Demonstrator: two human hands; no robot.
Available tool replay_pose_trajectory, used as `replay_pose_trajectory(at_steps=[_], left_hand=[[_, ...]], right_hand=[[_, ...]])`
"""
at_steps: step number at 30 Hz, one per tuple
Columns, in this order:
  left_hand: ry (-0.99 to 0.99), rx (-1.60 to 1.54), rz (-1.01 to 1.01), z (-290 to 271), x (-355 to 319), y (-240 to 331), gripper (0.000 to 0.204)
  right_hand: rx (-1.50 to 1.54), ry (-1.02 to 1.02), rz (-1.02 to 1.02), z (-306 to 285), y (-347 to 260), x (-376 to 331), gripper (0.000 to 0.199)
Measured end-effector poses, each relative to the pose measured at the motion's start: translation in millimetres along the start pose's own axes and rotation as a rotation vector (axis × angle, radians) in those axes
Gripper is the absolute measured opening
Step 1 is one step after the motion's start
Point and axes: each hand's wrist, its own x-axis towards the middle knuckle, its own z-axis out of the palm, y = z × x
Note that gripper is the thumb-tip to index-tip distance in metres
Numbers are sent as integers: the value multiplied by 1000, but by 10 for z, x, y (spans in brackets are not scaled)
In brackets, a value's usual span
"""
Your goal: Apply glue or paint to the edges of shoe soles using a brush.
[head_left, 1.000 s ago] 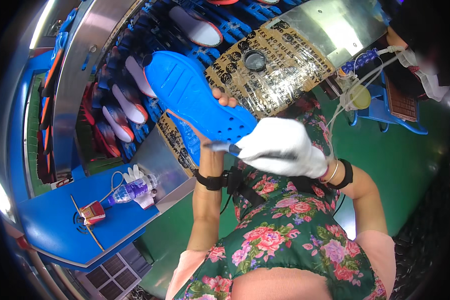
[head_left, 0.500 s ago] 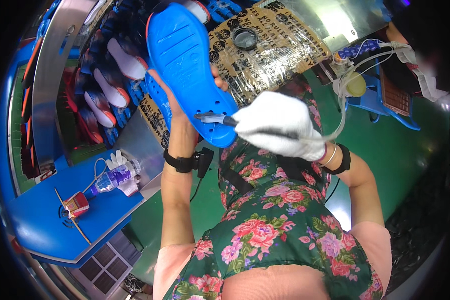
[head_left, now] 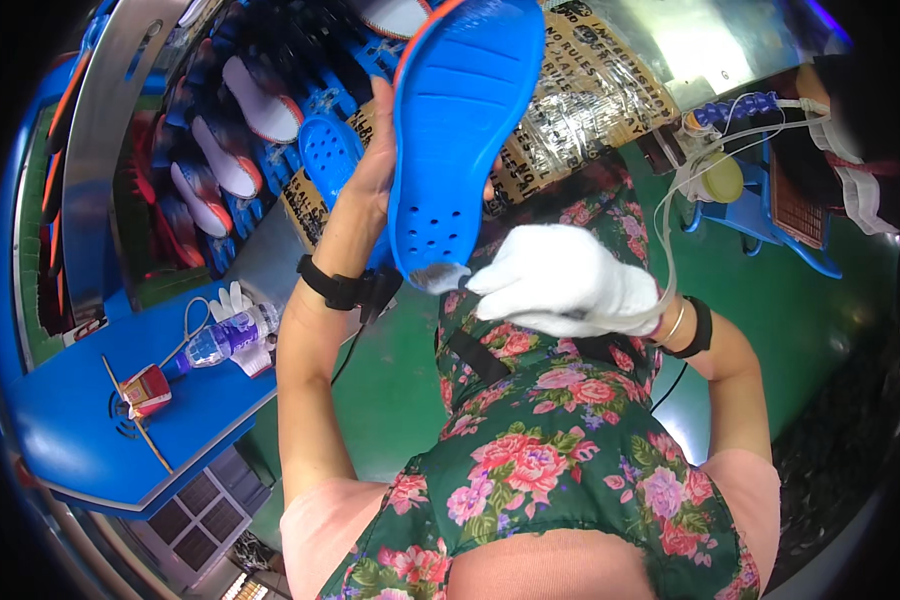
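A blue shoe sole (head_left: 455, 150) with an orange rim is tilted up in front of me, its ridged and perforated face showing. My left hand (head_left: 373, 165) is wrapped round it from behind, with a few fingertips at the right edge. In a white glove, my right hand (head_left: 565, 280) pinches a brush (head_left: 440, 277). The bristles touch the sole's lower end, below the group of holes. A thin clear tube (head_left: 670, 235) runs to the right hand. Another blue perforated piece (head_left: 328, 150) lies behind my left wrist.
Taped cardboard (head_left: 580, 100) covers the bench beyond the sole. Several pale-topped shoe parts (head_left: 260, 100) stand on a rack at left. A blue table (head_left: 70, 410) carries a plastic bottle (head_left: 232, 337) and a red box (head_left: 147, 390). At right are a yellowish round container (head_left: 722, 178) and blue stool (head_left: 760, 215).
My left hand has shifted the sole right and turned it more upright. The brush has moved from beside the holes down to the sole's lower end. The dark round dish is now hidden.
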Motion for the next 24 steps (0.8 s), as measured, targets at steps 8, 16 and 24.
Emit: replay_pose_trajectory(at_steps=[8, 16, 24], left_hand=[[215, 42, 62, -281, 37, 71, 93], [493, -48, 753, -367, 146, -398, 46], [254, -584, 692, -286, -689, -944, 76]], right_hand=[[87, 110, 320, -109, 79, 68, 15], [909, 802, 827, -134, 224, -62, 19], [1051, 952, 869, 65, 469, -151, 17]])
